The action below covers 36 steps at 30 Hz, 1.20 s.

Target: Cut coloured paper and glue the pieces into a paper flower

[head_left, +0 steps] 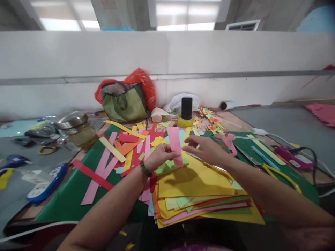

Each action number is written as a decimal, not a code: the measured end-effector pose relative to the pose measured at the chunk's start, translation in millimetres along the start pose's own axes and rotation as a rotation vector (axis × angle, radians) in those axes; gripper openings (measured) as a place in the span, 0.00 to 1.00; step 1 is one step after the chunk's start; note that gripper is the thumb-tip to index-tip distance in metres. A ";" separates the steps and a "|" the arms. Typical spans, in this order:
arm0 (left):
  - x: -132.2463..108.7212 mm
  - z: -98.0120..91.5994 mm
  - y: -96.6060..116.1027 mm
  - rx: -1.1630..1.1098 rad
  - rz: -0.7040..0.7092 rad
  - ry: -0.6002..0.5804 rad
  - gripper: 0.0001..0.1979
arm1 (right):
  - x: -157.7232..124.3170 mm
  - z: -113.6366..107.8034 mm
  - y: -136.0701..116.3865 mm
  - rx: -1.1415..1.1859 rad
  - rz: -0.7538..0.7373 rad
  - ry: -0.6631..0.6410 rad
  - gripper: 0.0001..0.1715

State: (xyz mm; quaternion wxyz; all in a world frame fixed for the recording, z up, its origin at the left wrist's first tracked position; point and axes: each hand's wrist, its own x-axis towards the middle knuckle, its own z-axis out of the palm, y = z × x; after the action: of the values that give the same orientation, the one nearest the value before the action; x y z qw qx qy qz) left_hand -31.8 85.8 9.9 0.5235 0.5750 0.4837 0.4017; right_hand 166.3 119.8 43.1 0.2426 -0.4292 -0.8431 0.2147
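A pink paper strip (173, 137) stands upright in my left hand (161, 156), pinched near its lower end between thumb and fingers. To the right of the strip hovers my right hand (201, 148), its fingers bent and apart, with nothing visible in them. Both hands are above a stack of coloured paper (196, 183) topped by a yellow sheet. A metal tool with a yellow part (220, 169) lies on that sheet, partly hidden by my right forearm. Coloured strips and scraps, among them a red strip (92, 174), are spread left of the stack.
A green mat (62, 198) covers the table. On the right lie a pink glue gun (229, 143), yellow-handled scissors (269, 167) and a purple power strip (294, 157). Behind are paper flowers (214, 123), a phone (186, 108) and a green bag (125, 104); a glass jar (78, 130) stands left.
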 end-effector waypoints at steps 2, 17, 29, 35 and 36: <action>1.0 -0.6 -1.6 0.023 -0.003 0.028 0.16 | 20.9 10.6 -8.4 0.149 -0.052 0.041 0.16; 2.4 -20.8 6.2 -0.083 -0.079 0.240 0.28 | 20.9 33.0 6.8 -0.066 -0.839 0.528 0.11; 5.7 -13.5 -0.9 -0.310 -0.021 0.276 0.13 | 23.6 54.0 7.2 0.365 -0.316 0.115 0.17; 1.0 -7.7 0.5 -0.168 0.021 0.238 0.09 | 27.8 50.4 6.0 0.781 0.083 -0.073 0.22; 0.4 -7.3 1.1 -0.158 0.023 0.232 0.09 | 27.5 49.4 4.7 0.817 0.111 -0.081 0.21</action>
State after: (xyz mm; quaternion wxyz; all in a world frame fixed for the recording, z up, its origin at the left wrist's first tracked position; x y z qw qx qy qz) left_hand -38.6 87.7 11.9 0.5031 0.4872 0.5011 0.5084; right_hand 125.8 137.5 7.6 0.3477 -0.3338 -0.6730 0.5611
